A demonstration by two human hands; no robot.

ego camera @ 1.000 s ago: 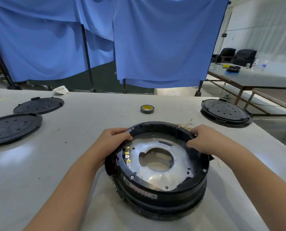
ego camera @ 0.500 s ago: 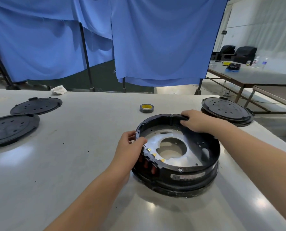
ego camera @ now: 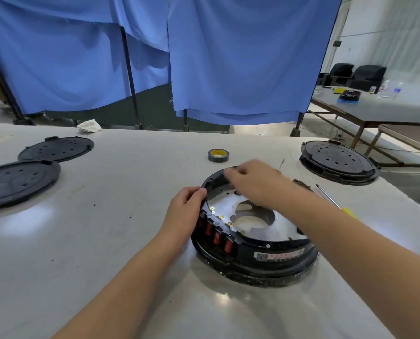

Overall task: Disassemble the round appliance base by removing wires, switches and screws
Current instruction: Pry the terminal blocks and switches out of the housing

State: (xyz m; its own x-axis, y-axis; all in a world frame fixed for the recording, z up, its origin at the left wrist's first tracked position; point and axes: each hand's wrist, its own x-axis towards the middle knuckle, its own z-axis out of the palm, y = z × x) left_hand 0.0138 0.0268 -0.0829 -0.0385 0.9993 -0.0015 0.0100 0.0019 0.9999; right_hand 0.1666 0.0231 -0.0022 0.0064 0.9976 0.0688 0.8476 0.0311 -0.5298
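Base (ego camera: 272, 255) sitting at table (ego camera: 81, 241) centre. Left hand (ego camera: 186, 211) curling on rim at 9 o'clock, bracing. Right hand (ego camera: 255, 184), blurred, reaching 12 o'clock rim; grip unclear. 4 red switches (ego camera: 215, 231) facing 8 o'clock.

Both hands (ego camera: 183, 214) on round black base (ego camera: 272, 255)

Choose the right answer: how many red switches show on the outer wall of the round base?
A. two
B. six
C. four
C: four red switches sit in a row on the near-left outer wall of the round base, just below the left hand.
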